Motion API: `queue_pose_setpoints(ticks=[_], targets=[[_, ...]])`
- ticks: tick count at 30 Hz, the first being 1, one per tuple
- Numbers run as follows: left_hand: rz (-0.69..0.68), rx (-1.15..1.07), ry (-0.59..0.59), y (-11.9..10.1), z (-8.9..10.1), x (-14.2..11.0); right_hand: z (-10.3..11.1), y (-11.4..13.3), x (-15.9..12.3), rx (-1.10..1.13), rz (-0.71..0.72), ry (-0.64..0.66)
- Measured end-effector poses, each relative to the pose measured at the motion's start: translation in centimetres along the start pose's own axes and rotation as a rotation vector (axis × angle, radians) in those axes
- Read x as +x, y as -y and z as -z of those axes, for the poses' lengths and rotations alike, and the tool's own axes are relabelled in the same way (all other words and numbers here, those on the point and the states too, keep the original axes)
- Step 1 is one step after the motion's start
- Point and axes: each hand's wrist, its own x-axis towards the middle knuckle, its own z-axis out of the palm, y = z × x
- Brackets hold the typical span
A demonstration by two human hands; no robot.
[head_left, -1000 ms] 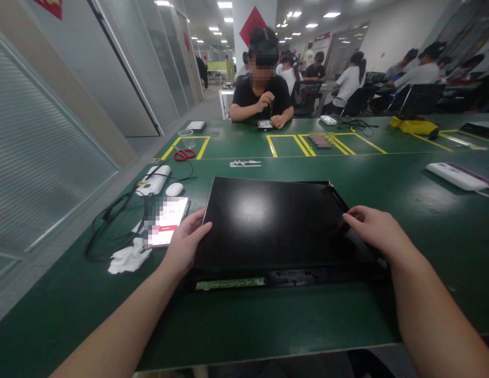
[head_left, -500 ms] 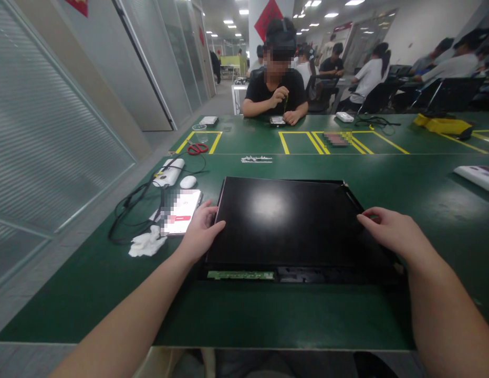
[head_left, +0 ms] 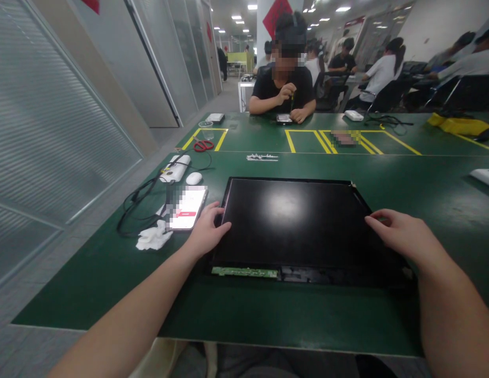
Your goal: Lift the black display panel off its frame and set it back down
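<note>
A black LCD panel point(head_left: 287, 220) lies flat in a shallow black tray-like frame on the green table, a lamp reflected in its surface. My left hand point(head_left: 208, 226) closes on its left edge, thumb on top and fingers at the side. At the right edge, my right hand point(head_left: 394, 228) pinches with thumb and forefinger; its other fingers are mostly hidden. A green circuit board strip point(head_left: 244, 272) shows along the near side, beside a dark frame section point(head_left: 307, 274).
Left of the panel are a phone point(head_left: 189, 207), crumpled tissue point(head_left: 153, 236), a white mouse point(head_left: 194, 179), black cables point(head_left: 128, 215) and red-handled scissors point(head_left: 204, 145). White strips point(head_left: 262, 157) lie beyond the panel. Across the table a person point(head_left: 283, 89) works on a small device point(head_left: 284, 119).
The panel's left side has come down, and its far edge now lines up with the frame. Both hands keep their places at the sides. The whole view has shifted slightly.
</note>
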Motion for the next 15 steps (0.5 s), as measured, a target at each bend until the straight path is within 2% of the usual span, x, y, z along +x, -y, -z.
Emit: queue_pose_setpoints(ticks=[9,15], targets=[[-0.001,0.000,-0.025,0.2,-0.2,0.2,0.5,-0.6,0.5,0.168,-0.067,-0.017],[-0.013,-0.015,-0.030,0.3,-0.2,0.2,0.7,-1.1,0.6,0.260,-0.063,-0.015]])
